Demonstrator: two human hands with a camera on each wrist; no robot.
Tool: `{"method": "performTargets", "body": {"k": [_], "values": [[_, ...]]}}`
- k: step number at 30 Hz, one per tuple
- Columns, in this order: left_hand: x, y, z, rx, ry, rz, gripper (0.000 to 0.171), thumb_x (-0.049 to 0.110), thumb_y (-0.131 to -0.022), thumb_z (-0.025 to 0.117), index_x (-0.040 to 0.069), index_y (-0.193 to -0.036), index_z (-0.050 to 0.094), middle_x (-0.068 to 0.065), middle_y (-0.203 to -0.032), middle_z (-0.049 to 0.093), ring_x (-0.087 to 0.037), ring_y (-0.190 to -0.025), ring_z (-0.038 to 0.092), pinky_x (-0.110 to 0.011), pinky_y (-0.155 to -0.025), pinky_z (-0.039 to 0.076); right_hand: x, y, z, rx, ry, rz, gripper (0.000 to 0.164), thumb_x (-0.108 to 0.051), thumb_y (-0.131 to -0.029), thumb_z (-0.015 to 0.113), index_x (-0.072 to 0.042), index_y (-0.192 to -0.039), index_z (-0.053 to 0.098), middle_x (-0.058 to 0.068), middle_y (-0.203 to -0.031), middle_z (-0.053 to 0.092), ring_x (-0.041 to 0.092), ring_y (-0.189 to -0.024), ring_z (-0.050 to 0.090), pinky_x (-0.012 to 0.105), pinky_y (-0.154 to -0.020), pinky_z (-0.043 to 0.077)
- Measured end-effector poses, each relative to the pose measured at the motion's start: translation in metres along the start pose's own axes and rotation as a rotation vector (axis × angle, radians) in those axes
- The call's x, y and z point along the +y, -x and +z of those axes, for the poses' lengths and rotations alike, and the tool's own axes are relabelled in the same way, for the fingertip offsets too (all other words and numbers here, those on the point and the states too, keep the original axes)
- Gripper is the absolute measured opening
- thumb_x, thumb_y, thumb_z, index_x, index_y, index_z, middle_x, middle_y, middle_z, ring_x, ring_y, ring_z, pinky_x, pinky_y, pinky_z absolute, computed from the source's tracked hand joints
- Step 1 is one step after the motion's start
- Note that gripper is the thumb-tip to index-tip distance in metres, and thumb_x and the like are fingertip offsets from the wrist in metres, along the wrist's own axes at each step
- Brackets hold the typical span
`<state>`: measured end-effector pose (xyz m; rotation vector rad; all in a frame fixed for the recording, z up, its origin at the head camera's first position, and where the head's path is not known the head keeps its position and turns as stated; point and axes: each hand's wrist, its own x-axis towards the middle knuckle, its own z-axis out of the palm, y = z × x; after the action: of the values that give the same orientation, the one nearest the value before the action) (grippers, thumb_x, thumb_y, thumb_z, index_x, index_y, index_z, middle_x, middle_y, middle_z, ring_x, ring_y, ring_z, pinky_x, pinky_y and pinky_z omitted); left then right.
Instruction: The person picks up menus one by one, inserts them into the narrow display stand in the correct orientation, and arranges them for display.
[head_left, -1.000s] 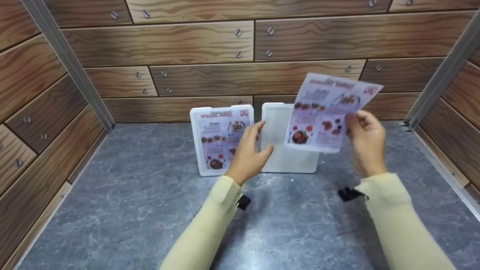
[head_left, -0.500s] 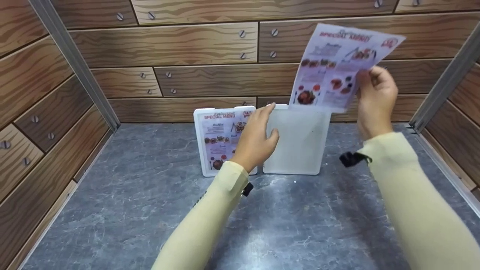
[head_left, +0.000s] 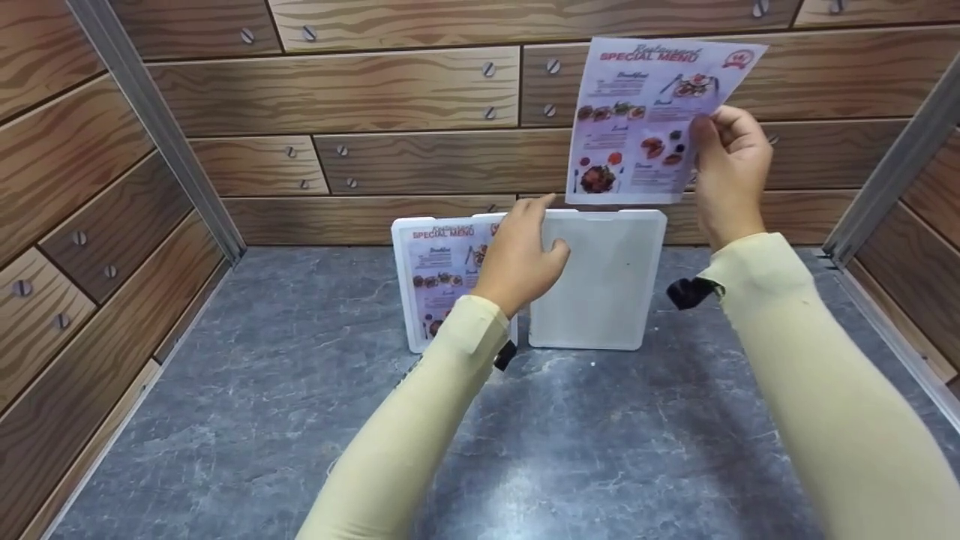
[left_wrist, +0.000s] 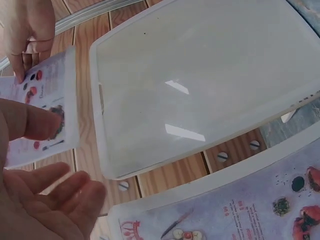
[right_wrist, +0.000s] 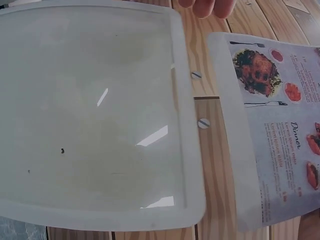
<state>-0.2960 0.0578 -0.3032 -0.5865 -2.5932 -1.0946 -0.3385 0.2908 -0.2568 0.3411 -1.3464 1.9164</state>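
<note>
My right hand (head_left: 731,176) pinches a printed restaurant menu sheet (head_left: 630,127) by its right edge, thumb in front. The sheet hangs upright, print facing me, its lower edge just above the top of a blank white menu holder (head_left: 589,289). The holder's front is clear and glossy, with a shallow notch along its top edge. My left hand (head_left: 521,259) holds nothing; its fingers and thumb are spread loosely near the holder's upper left corner. Behind it stands a second white holder (head_left: 405,292) with the same menu inside, its right part hidden by that hand.
Both holders stand upright side by side on a grey marbled tabletop (head_left: 300,412). Close behind rises a wall of wood-patterned planks (head_left: 420,161) with screw heads. Metal corner posts (head_left: 180,165) and plank-patterned sides enclose the table left and right.
The menu sheet went up from in front of the blank holder to above it, then a little left, in my right hand. My left hand moved slightly up and right.
</note>
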Motion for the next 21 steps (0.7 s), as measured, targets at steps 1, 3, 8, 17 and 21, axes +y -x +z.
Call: {"method": "performTargets", "body": {"k": [1, 3, 8, 17, 21], "values": [[0.0004, -0.0007, 0.0002, -0.008, -0.006, -0.013, 0.059, 0.015, -0.097, 0.061, 0.010, -0.155, 0.046, -0.008, -0.152, 0.050, -0.022, -0.142, 0.047, -0.036, -0.116, 0.039, 0.0007, -0.0003, 0.0001, -0.001, 0.011, 0.001, 0.005, -0.005, -0.095, 0.073, 0.000, -0.096, 0.071, 0.010, -0.086, 0.068, 0.019, -0.076, 0.062, 0.027, -0.068, 0.050], [0.0004, -0.0018, 0.0008, -0.021, -0.013, -0.031, 0.060, 0.016, -0.097, 0.061, 0.010, -0.155, 0.046, -0.008, -0.152, 0.050, -0.023, -0.140, 0.049, -0.038, -0.114, 0.042, 0.0021, -0.0011, 0.0001, -0.001, 0.033, 0.004, 0.004, -0.006, -0.094, 0.073, -0.002, -0.095, 0.071, 0.009, -0.084, 0.068, 0.018, -0.075, 0.061, 0.027, -0.068, 0.049], [0.0005, -0.0021, 0.0014, -0.044, -0.025, -0.061, 0.059, 0.017, -0.097, 0.061, 0.010, -0.154, 0.047, -0.009, -0.151, 0.050, -0.024, -0.137, 0.051, -0.039, -0.110, 0.045, 0.0031, -0.0023, -0.0008, 0.015, 0.054, 0.040, 0.006, -0.006, -0.095, 0.073, -0.001, -0.096, 0.071, 0.007, -0.083, 0.066, 0.016, -0.074, 0.059, 0.026, -0.067, 0.047], [0.0029, -0.0019, 0.0026, -0.048, -0.021, -0.069, 0.058, 0.017, -0.097, 0.062, 0.008, -0.153, 0.049, -0.010, -0.151, 0.051, -0.024, -0.137, 0.052, -0.039, -0.112, 0.044, 0.0056, 0.0036, 0.0013, 0.006, 0.121, 0.018, 0.008, -0.008, -0.096, 0.072, -0.001, -0.097, 0.070, 0.004, -0.083, 0.066, 0.015, -0.076, 0.059, 0.025, -0.068, 0.048], [0.0035, -0.0020, 0.0027, -0.055, -0.017, -0.073, 0.059, 0.017, -0.097, 0.062, 0.008, -0.153, 0.049, -0.010, -0.151, 0.051, -0.024, -0.136, 0.052, -0.038, -0.111, 0.045, 0.0075, 0.0053, 0.0012, -0.011, 0.123, 0.015, 0.012, -0.010, -0.096, 0.072, 0.001, -0.098, 0.070, 0.003, -0.083, 0.067, 0.014, -0.075, 0.060, 0.024, -0.068, 0.049]]}}
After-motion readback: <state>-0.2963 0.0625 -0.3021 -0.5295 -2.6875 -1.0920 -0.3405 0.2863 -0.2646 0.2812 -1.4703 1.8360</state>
